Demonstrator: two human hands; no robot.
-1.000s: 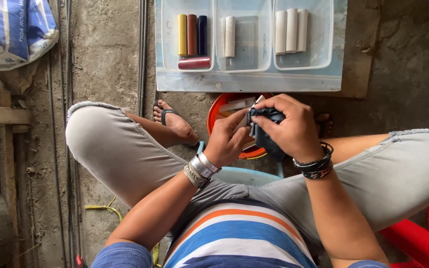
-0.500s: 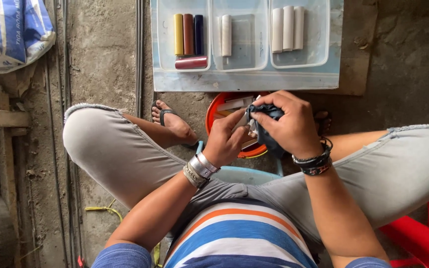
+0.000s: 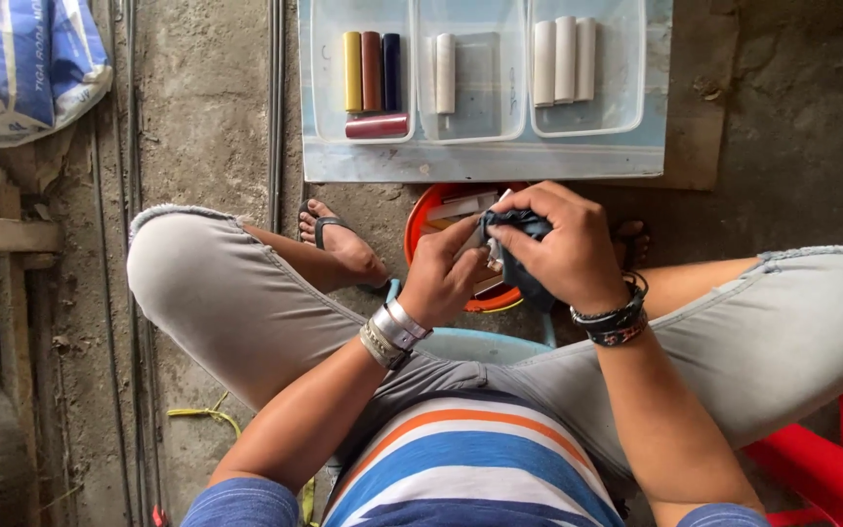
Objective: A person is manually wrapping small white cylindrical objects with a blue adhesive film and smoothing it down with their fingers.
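Right hand (image 3: 563, 249) clamps a dark cloth (image 3: 514, 234) over a small white piece (image 3: 490, 256) — pinched by the left hand (image 3: 446, 273) just beside it — above the orange bowl (image 3: 420, 229).

Only one package shows here: a big woven sack (image 3: 21, 63), up at about ten o'clock from the seated person, slumped on the concrete floor (image 3: 207, 127) by the edge of view. It is blue and white with dark print on its pale lower part. No labels, signs or screens show.
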